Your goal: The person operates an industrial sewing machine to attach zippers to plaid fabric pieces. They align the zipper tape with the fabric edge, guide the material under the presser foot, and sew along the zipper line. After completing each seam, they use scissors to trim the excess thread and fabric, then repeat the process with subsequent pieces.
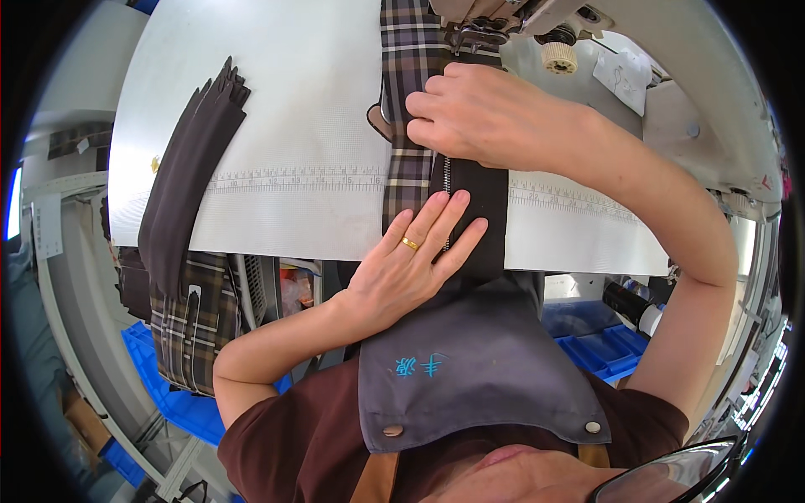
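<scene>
A strip of plaid fabric [409, 183] joined to a black panel [478, 189] by a metal zipper [447, 173] runs from under the sewing machine's presser foot [470, 38] down over the table's front edge. My right hand [457, 113] is curled over the strip just below the foot, fingers closed on the plaid fabric. Lower down, my left hand [419, 251] lies across the plaid and the zipper, fingers stretched out, a gold ring on one. A small tan-edged piece [377, 121] pokes out at the strip's left side.
Dark folded strips [189, 168] lie on the white worktable [310, 101] at left, over plaid pieces [189, 335] hanging above a blue bin [147, 360]. Another blue tray [595, 352] and a black cylinder [629, 306] are below the table's right. The machine's body [688, 75] fills the upper right.
</scene>
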